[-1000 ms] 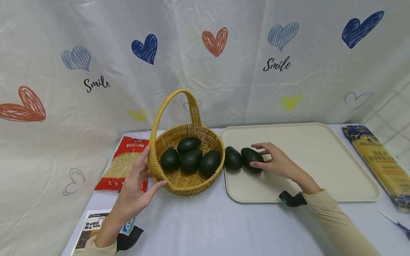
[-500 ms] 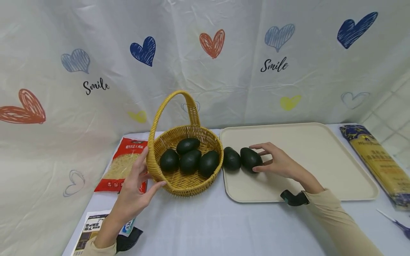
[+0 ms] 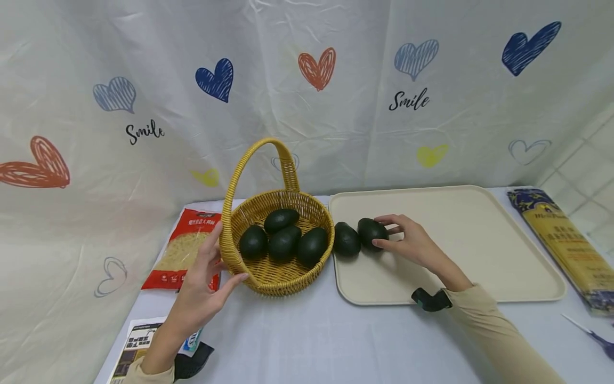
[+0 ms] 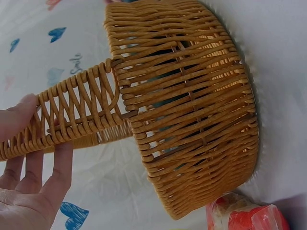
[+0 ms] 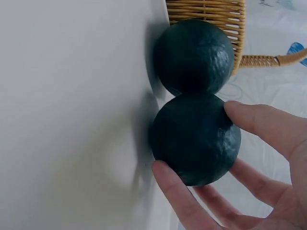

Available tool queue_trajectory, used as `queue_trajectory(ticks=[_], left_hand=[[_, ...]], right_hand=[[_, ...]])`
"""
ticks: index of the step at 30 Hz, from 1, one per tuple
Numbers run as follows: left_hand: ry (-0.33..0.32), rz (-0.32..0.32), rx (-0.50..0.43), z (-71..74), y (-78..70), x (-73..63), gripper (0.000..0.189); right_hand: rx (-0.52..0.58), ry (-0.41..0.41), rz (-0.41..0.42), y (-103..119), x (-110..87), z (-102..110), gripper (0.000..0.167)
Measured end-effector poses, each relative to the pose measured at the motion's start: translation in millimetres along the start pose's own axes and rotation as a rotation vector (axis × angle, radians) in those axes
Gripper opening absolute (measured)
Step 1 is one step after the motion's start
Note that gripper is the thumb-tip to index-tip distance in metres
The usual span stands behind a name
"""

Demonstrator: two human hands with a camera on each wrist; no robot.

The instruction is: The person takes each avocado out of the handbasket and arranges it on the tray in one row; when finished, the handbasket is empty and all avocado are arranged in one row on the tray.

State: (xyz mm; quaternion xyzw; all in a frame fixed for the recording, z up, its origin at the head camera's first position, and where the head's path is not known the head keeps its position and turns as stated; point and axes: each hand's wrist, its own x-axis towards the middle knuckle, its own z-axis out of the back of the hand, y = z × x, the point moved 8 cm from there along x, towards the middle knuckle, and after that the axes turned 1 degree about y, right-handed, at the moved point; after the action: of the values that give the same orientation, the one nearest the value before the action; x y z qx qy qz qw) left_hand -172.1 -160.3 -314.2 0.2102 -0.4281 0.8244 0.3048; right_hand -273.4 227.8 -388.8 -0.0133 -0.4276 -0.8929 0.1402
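Note:
My left hand (image 3: 199, 290) holds the near left side of a yellow wicker basket (image 3: 283, 288). In the left wrist view its thumb and fingers lie on opposite sides of the basket's handle (image 4: 81, 108). Several dark green avocados (image 3: 284, 244) lie inside the basket. On the left end of a cream tray (image 3: 460, 245), my right hand (image 3: 412, 242) pinches an avocado (image 3: 371, 233) between thumb and fingers. A second tray avocado (image 3: 346, 240) sits between that one and the basket. The right wrist view shows the held avocado (image 5: 196, 139) against its neighbour (image 5: 194, 57).
A red pasta bag (image 3: 184, 248) lies left of the basket. A printed packet (image 3: 136, 346) is beside my left forearm. At the far right are a yellow-and-blue package (image 3: 558, 242) and purple-handled scissors (image 3: 599, 341). A white heart-print sheet (image 3: 360, 133) hangs behind the table.
The held avocado has turned and shifted slightly left and away from me, with my right hand following it. My left hand stays on the basket.

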Motion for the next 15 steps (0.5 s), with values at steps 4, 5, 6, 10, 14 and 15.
queue_trajectory(ticks=[4,5,6,10,14,15], left_hand=[[0.004,-0.007,-0.012,-0.6,0.2,0.0,0.120],[0.004,-0.010,-0.011,-0.6,0.1,-0.1,0.120],[0.004,-0.011,-0.015,-0.5,0.1,-0.1,0.121],[-0.003,-0.026,-0.016,0.1,-0.5,0.5,0.121],[-0.023,-0.053,0.005,0.6,-1.9,0.5,0.122],[-0.031,-0.058,0.018,0.8,-2.2,0.2,0.122]], right_hand=[[-0.002,0.005,0.002,0,0.2,-1,0.054],[-0.001,0.009,0.002,0,-0.3,-1,0.054],[-0.003,0.013,0.002,1,-0.7,-1,0.055],[0.024,0.030,0.008,4,-2.4,0,0.057],[0.024,0.021,0.046,11,-2.0,4,0.058],[0.017,0.016,0.057,13,-1.6,5,0.057]])
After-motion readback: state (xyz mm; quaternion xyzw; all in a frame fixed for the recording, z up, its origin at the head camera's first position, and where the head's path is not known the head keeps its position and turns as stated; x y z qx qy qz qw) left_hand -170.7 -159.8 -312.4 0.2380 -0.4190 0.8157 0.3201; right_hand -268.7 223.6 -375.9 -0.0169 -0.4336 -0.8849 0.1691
